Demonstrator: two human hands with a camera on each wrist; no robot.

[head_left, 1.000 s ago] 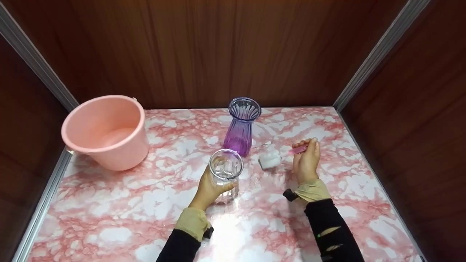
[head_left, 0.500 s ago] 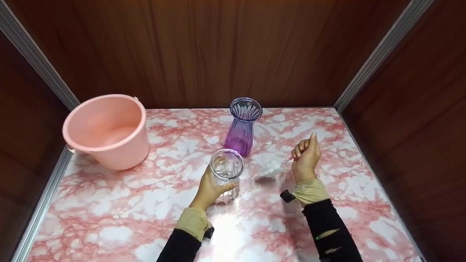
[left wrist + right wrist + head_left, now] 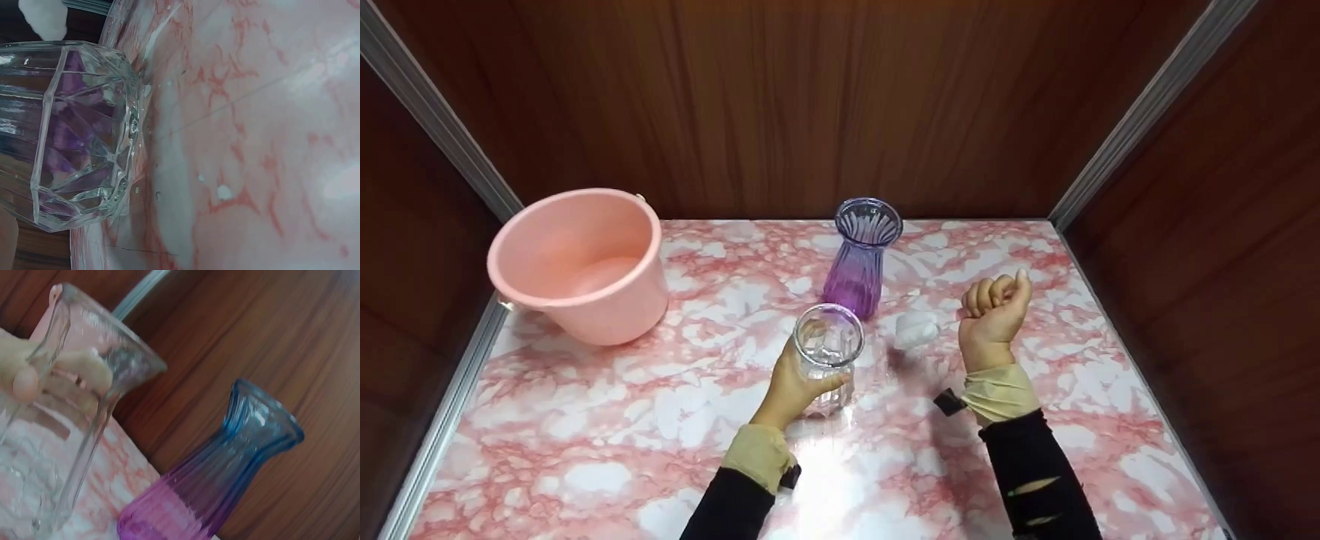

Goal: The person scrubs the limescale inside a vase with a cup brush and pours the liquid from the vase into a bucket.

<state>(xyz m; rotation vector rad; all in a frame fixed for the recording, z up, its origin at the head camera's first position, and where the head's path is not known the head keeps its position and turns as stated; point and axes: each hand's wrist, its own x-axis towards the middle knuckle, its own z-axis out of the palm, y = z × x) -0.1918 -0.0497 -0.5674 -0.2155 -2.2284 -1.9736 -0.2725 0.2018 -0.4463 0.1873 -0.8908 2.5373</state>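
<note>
My left hand (image 3: 793, 386) grips a clear glass vase (image 3: 825, 397) near the middle, fingers round one side and thumb across the front. In the left wrist view the faceted base of the clear vase (image 3: 84, 140) is close over the tabletop. My right hand (image 3: 991, 311) has its fingers curled, thumb up, around a sponge brush whose pink handle is now hidden in the hand. The brush's white sponge head (image 3: 916, 330) hangs over the table between the hand and the clear vase. Behind stands a ribbed vase (image 3: 856, 262), blue fading to purple.
A pink bucket (image 3: 619, 315) stands at the back left. Brown wood-grain panels (image 3: 780, 112) enclose the back and both sides. Red-and-white marbled covering (image 3: 607, 420) spreads over the table, with small droplets (image 3: 224, 192) on it near the clear vase.
My right hand has turned at the wrist, so its curled fingers show and the pink handle has gone from sight. The sponge head has turned as well. My left hand and the clear vase have stayed put.
</note>
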